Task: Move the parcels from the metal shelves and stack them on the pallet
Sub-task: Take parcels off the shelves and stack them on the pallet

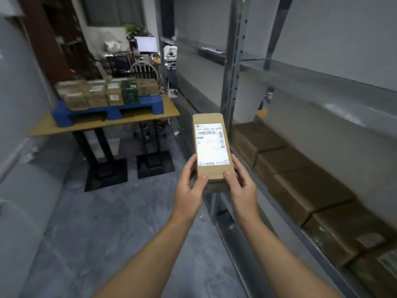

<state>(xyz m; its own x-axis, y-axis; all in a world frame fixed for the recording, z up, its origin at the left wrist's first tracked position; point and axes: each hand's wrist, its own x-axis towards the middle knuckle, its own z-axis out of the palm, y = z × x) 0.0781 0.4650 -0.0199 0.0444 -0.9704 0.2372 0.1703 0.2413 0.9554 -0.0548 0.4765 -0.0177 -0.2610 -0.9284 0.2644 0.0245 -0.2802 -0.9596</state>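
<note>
I hold a brown cardboard parcel [211,147] with a white shipping label in front of me, in the aisle. My left hand [190,190] grips its near left corner and my right hand [240,186] grips its near right corner, thumbs on top. To the right, the metal shelves [234,82] carry a row of several brown parcels [305,186] on a low level. Ahead at the left, a blue pallet [111,110] lies on a wooden table [51,129] and bears several stacked parcels [107,93], one of them green.
The grey floor [107,222] lies between me and the table. The table's black legs and base plates [107,175] stand on it. A white-backed chair [144,69], a monitor [147,44] and clutter sit behind the pallet. A grey wall runs along the left.
</note>
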